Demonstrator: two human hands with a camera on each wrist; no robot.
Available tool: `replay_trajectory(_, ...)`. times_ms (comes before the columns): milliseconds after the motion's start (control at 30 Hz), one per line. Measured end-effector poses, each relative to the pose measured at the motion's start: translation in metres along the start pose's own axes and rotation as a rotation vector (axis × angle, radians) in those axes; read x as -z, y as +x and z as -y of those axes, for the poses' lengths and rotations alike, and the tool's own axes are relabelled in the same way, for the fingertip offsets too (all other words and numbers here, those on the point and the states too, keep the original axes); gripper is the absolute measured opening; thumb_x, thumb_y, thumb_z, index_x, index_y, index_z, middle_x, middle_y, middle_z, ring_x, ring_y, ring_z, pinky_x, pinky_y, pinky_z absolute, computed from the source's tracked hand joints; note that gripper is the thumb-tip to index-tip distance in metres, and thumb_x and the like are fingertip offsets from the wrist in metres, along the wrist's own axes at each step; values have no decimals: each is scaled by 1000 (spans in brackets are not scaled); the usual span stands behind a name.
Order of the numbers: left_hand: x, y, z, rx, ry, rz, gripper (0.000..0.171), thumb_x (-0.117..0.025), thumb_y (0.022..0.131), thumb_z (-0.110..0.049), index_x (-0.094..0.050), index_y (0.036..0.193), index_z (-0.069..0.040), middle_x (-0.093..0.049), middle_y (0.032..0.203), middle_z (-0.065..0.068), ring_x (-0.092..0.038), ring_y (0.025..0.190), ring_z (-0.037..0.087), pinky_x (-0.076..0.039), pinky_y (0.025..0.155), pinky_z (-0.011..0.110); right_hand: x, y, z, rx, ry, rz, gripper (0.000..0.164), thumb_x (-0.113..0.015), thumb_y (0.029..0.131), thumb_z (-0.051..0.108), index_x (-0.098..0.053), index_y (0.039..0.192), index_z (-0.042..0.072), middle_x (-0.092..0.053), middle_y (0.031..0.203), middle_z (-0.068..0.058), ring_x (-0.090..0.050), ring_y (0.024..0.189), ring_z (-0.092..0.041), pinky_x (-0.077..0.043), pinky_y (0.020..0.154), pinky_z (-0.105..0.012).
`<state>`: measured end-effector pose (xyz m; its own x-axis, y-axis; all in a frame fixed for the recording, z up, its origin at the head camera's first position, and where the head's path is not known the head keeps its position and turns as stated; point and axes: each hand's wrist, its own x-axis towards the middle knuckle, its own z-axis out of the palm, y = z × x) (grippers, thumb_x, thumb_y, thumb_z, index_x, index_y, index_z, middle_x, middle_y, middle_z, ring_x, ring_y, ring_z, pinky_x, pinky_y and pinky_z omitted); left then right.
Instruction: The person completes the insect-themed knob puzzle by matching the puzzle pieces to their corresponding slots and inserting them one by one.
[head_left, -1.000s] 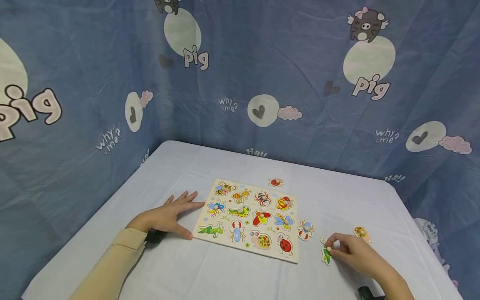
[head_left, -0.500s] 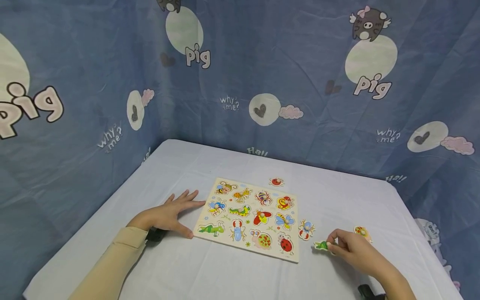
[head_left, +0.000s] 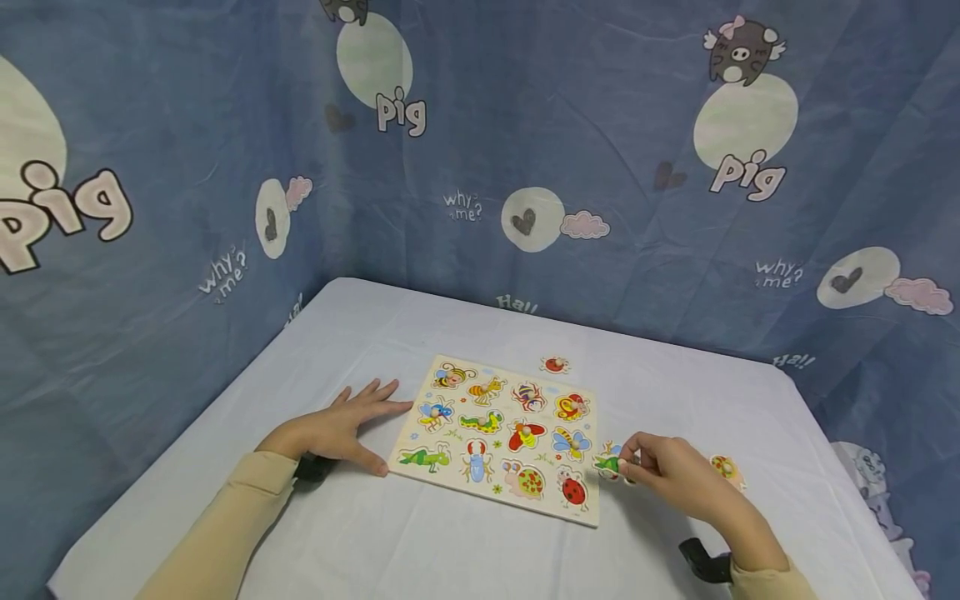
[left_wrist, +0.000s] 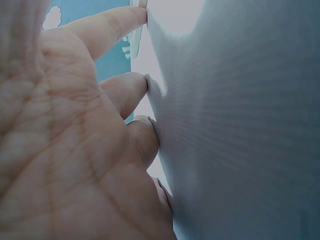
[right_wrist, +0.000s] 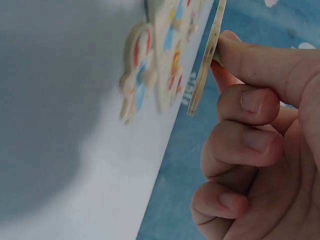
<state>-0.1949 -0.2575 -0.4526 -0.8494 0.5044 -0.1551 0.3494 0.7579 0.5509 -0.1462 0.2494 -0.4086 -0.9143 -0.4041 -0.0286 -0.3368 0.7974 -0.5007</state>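
My right hand (head_left: 678, 471) pinches the green piece (head_left: 606, 464) between thumb and forefinger, the other fingers (right_wrist: 242, 145) curled in, and holds it up off the surface (head_left: 450, 554) by the board's right edge, where it partly covers the blue piece (head_left: 609, 448) from above. My left hand (head_left: 337, 429) lies with fingers spread wide, gripping nothing, thumb and forefinger at the left edge of the board (head_left: 450, 443). The snail piece (head_left: 726, 468) lies beyond my right hand, and the red piece (head_left: 555, 365) past the board's far edge.
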Motion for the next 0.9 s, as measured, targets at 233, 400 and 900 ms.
replay_trajectory(233, -1, 0, 1, -1, -4, 5, 105, -87, 65, -58, -41, 154, -27, -10, 170, 13, 4, 156, 43, 7, 118, 72, -2, 17, 18, 76, -5, 11, 10, -70, 95, 27, -65, 95, 18, -47, 58, 11, -39, 50, 1, -34, 47, -19)
replay_trajectory(400, 0, 0, 0, 7, -3, 5, 104, -88, 65, -57, -42, 154, -27, -11, 170, 12, 4, 156, 42, 8, 118, 71, -6, 31, 31, 100, -6, 26, 10, -69, 95, 26, -64, 95, 18, -50, 57, 9, -49, 50, -1, -38, 47, -20)
replay_trajectory(900, 0, 0, -2, 13, 7, -2, 105, -88, 65, -56, -43, 154, -25, -11, 170, 13, 3, 156, 43, 7, 118, 72, -22, 66, 65, 166, -55, -20, 11, -73, 93, 29, -66, 92, 20, -43, 55, 12, -35, 46, 0, -29, 46, -18)
